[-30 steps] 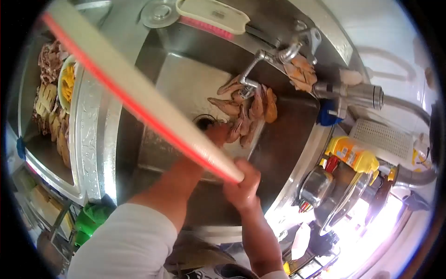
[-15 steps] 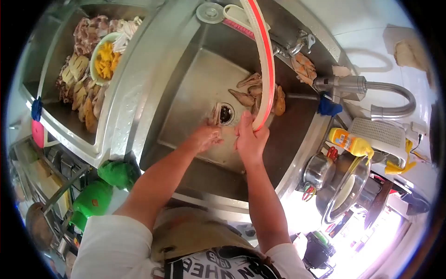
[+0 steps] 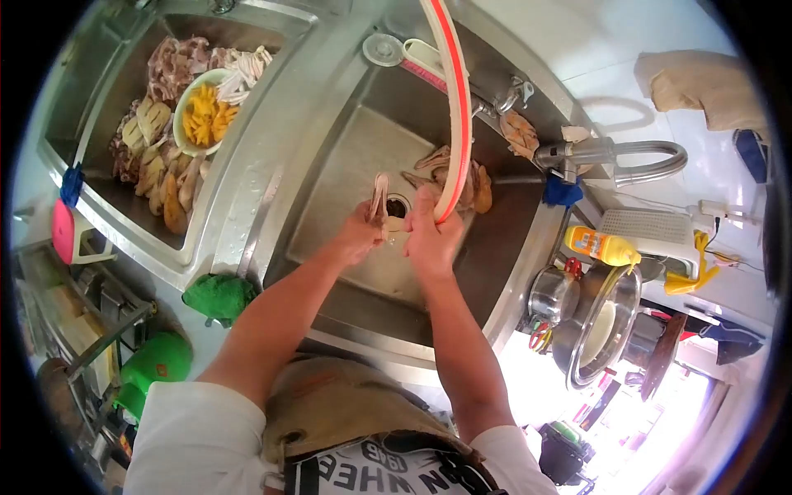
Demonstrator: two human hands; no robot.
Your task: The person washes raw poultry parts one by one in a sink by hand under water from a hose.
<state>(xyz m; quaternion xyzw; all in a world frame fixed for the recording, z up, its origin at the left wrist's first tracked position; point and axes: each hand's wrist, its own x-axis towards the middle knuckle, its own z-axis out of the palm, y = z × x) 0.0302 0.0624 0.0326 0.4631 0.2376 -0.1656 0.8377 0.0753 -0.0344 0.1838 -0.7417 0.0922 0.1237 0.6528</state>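
Note:
My left hand (image 3: pixel 360 238) is closed around a pale duck head (image 3: pixel 379 195) that points upward beside the drain (image 3: pixel 398 206). Wrapped in my right hand (image 3: pixel 432 238) is a white hose with a red stripe (image 3: pixel 459 107), arching down from above. Its outlet end is near my left hand, and a little water shows between the hands. Both hands are over the metal sink basin (image 3: pixel 355 136). Just beyond my right hand, several more duck heads (image 3: pixel 480 188) lie against the basin's right side, partly hidden by the hose.
A second basin (image 3: pixel 91 157) at left holds meat pieces (image 3: pixel 177 66) and a bowl (image 3: pixel 180 132) of yellow pieces. On the right are a faucet (image 3: pixel 594 154), a yellow bottle (image 3: pixel 602 245) and a large metal bowl (image 3: pixel 569 351). A green cloth (image 3: pixel 219 297) lies on the front edge.
My left hand has raised and turned the duck head, which now stands more upright. The right hand still grips the hose, closer to the left. The whole view has shifted slightly.

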